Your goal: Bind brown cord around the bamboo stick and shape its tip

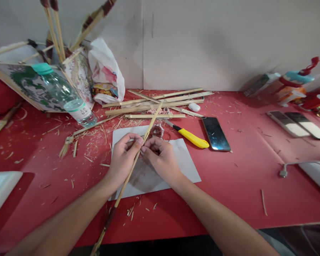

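A long, thin bamboo stick (126,179) runs slantwise over the desk, its lower part wrapped in dark brown and reaching past the front edge. My left hand (125,154) is closed round its middle, thumb on top. Close beside it, my right hand (161,156) pinches at the same spot with thumb and forefinger; whether a thread is also between those fingertips is too small to tell. Just behind the right hand lies a coil of dark red cord (156,131), partly hidden by the fingers. Both hands are above a sheet of white paper (186,160).
A yellow-handled utility knife (193,138) and a phone (216,133) lie right of the paper. Several bamboo strips (160,104) are piled behind. A tilted plastic bottle (66,94) leans at left by a plastic bag (106,71). Shavings litter the red desk (240,185).
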{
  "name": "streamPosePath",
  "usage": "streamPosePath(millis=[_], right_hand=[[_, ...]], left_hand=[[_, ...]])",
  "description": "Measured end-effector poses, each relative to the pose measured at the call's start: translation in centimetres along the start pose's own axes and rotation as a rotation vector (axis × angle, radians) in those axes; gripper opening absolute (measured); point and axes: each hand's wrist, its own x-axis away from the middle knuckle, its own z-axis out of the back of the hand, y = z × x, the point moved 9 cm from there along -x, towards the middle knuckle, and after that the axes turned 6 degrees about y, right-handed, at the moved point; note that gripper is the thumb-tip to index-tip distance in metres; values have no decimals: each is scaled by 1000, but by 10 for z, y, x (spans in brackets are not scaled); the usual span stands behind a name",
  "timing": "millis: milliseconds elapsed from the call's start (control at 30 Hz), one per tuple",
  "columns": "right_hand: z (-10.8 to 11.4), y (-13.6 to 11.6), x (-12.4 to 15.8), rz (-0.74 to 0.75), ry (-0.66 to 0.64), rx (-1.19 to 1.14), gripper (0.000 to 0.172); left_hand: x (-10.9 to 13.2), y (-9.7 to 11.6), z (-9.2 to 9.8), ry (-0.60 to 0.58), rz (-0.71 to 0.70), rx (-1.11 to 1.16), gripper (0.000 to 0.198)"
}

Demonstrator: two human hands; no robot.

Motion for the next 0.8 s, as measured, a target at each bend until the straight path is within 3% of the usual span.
streamPosePath(millis=[133, 333, 633, 800], right_hand=[[-1, 5, -3, -76, -33, -51, 28], [-13, -1, -2, -87, -226, -211, 32], [-10, 8, -1, -169, -149, -223, 30], [-7, 9, -2, -157, -115, -179, 31]], left_hand=[[3, 6, -1, -3, -29, -33, 24], [4, 10, -3, -24, -28, -30, 27], [3, 6, 0, -38, -21, -37, 28], [5, 5, 1, -12, -1, 99, 21]])
